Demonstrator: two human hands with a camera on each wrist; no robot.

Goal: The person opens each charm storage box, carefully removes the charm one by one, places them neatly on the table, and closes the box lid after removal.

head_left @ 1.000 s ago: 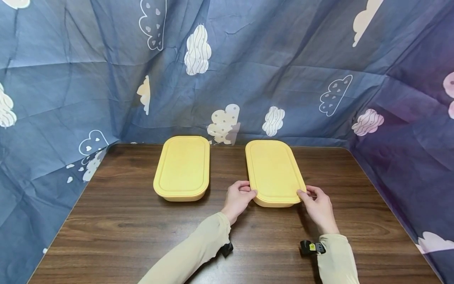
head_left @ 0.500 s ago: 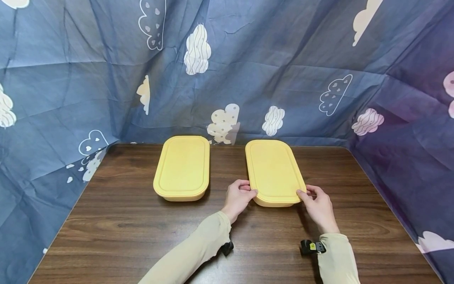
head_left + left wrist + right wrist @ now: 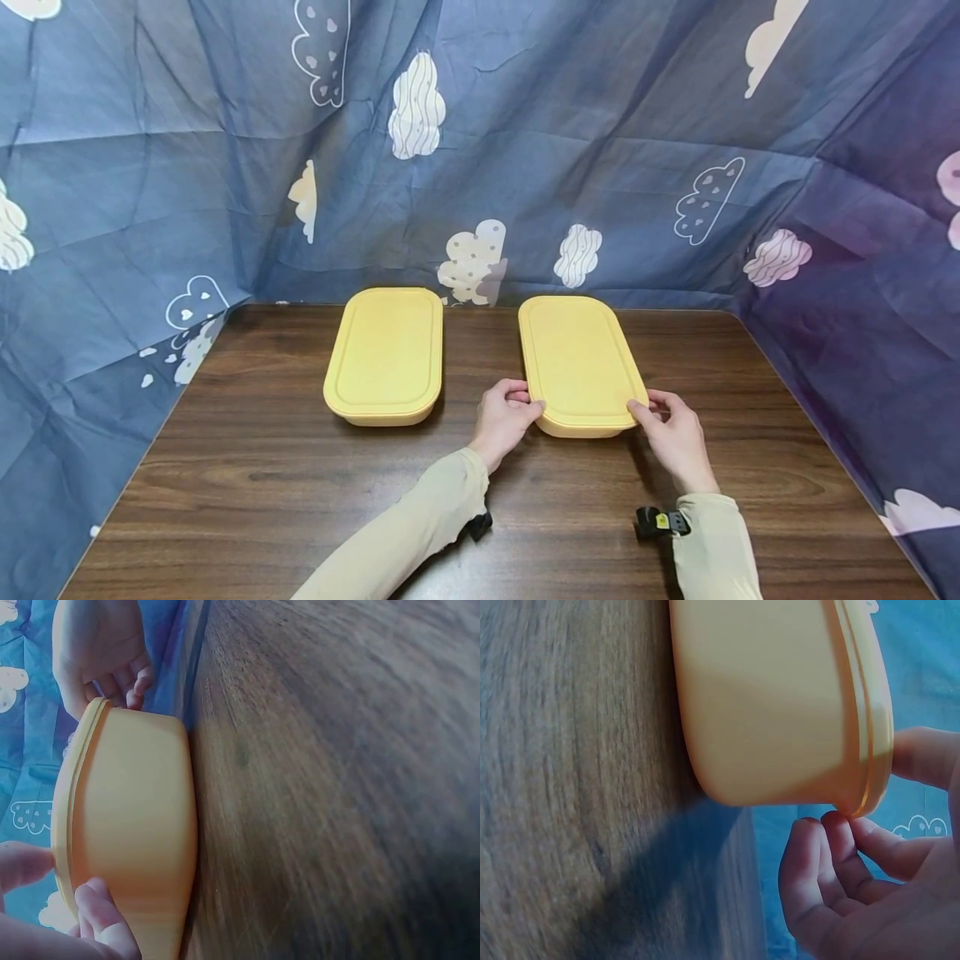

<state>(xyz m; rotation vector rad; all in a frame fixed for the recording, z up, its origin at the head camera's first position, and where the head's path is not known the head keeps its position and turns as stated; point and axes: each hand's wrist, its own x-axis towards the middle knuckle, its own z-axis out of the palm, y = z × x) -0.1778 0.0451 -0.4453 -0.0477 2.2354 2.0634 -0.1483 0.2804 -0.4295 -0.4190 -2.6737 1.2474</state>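
A yellow lidded food container point(image 3: 579, 358) sits on the wooden table, right of the middle. My left hand point(image 3: 501, 423) pinches its near left corner, thumb on top of the lid point(image 3: 66, 802) and fingers under the rim. At the near right corner my right hand point(image 3: 675, 437) does the same, its thumb on the lid and its curled fingers beneath the rim. The wrist views show the container's smooth side wall point(image 3: 765, 705) standing on the table, with the lid seated all round the part that shows.
A second yellow lidded container point(image 3: 386, 354) of like shape stands to the left, a hand's width or so away. Behind the brown wooden table point(image 3: 247, 500) hangs a blue cloth point(image 3: 510, 167) with cloud prints, which also runs along both sides.
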